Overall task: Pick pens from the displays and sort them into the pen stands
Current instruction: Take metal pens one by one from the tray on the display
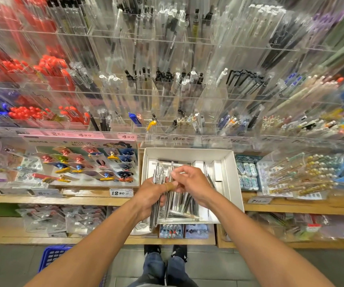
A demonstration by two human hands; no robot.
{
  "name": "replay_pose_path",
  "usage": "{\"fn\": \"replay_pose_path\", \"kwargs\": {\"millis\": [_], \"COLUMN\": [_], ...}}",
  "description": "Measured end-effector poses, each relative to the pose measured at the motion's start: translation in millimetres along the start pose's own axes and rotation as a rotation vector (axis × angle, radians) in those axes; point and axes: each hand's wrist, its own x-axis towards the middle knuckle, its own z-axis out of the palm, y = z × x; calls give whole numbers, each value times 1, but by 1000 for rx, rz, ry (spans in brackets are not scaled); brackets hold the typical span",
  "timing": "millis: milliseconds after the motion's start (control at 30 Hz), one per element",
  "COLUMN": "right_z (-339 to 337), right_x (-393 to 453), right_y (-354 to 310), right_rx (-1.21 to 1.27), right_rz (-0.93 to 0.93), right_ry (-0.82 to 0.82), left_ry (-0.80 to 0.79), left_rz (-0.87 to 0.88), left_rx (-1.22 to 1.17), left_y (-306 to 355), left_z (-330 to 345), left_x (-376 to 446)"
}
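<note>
- head view, centre of frame: left hand (152, 195) grips a bundle of clear pens (156, 206) over a white box (228, 177).
- right hand (189, 183) pinches one pen tip; best drawn out straight, bundle held firm.
- acrylic pen stands (167, 90) fill the upper frame; wooden shelves (291, 208) below.

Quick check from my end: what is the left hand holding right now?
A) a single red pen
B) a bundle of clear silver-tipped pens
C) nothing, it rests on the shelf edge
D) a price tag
B: the left hand has its fingers curled in a grip round a bundle of clear pens over the white box, while the right hand pinches the top of one pen in it.
</note>
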Motion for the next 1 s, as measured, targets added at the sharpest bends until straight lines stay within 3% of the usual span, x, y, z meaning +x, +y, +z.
{"fn": "replay_pose_path", "kwargs": {"millis": [100, 167, 233, 300, 400, 600, 867, 1000], "right_z": [-4, -18, -42, -58, -61, -58, -74, -64], "right_x": [3, 10, 13, 9, 12, 17, 2, 5], "right_y": [8, 18, 33, 48, 59, 56, 55, 53], "right_rx": [-131, -497, -877, -1122, -1325, -1520, -1536, -1522], "right_rz": [-2, 24, 167, 311, 336, 362, 227, 300], "right_ry": [137, 356, 520, 542, 486, 406, 358, 355], "left_ry": [37, 50, 31, 12, 15, 19, -38, -42], "left_rz": [-23, -44, -61, -81, -97, -103, -94, -95], "left_rx": [-32, -87, -139, -175, -180, -196, -266, -257], "left_y": [-3, -5, -6, -7, -10, -11, -8, -8], "left_z": [1, -2, -6, -9, -13, -17, -10, -4], "left_x": [0, 1, 0, -1, 1, 4, 4, 0]}}
